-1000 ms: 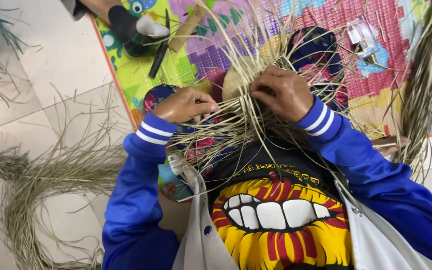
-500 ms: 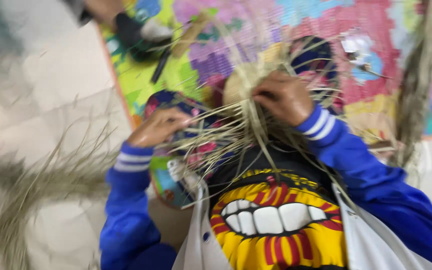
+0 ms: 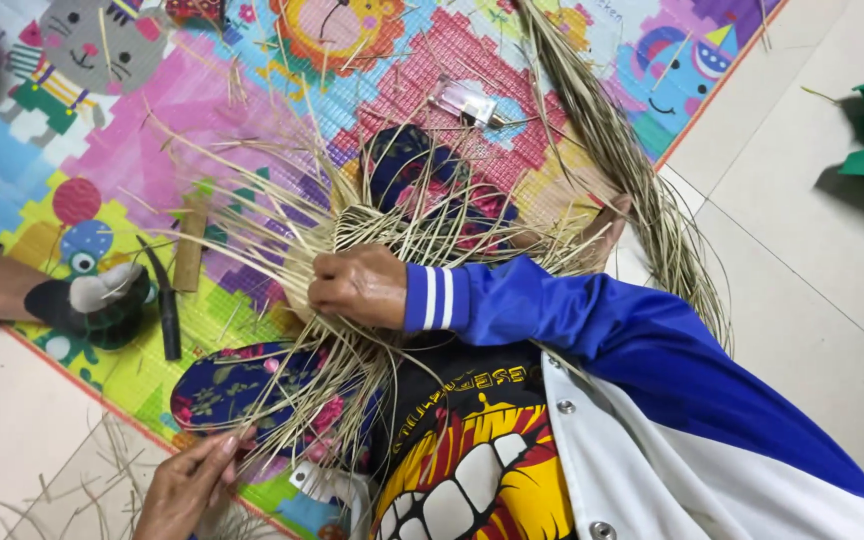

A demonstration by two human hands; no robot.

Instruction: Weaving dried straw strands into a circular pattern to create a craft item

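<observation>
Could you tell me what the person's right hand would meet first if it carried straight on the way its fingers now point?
The right hand points toward picture-left, fingers already in the straw weave. Going straight on it would push through those loose strands first, then probably reach the dark knife on the play mat; depth is unclear.

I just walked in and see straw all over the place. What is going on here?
A person sits on a colourful play mat weaving dried straw strands. The right hand presses on the woven piece in their lap, while the left hand pinches loose strands lower down. A dark knife lies on the mat nearby.
</observation>
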